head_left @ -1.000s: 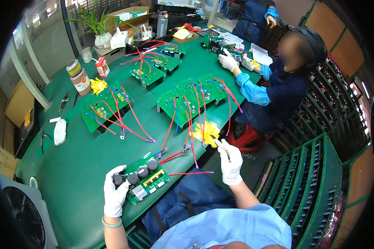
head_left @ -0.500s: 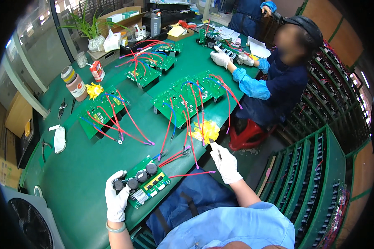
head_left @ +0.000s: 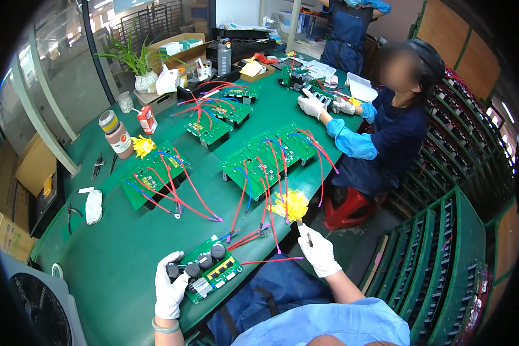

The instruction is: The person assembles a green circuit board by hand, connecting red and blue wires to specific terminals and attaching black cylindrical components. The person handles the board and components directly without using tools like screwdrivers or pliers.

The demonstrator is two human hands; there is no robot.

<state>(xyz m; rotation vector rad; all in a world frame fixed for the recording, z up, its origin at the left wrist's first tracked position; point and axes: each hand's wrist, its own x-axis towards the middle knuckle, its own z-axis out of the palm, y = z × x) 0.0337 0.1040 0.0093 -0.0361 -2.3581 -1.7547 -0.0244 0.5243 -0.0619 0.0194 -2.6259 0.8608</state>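
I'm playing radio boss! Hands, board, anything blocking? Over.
Left hand gripping circuit board. Right hand holding slim tool at yellow bundle. Red wire between board and right hand.

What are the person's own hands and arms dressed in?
The left hand and the right hand both wear plain white gloves with full fingers. Around the left wrist is a smooth, pale greenish bangle. The right arm has a light-blue sleeve up high, leaving the forearm bare. The left sleeve can't be seen.

Tilts right hand (head_left: 317, 252) further left; shows standing co-worker (head_left: 346, 38) with blue sleeves (head_left: 379, 6) raised (one hand lower before).
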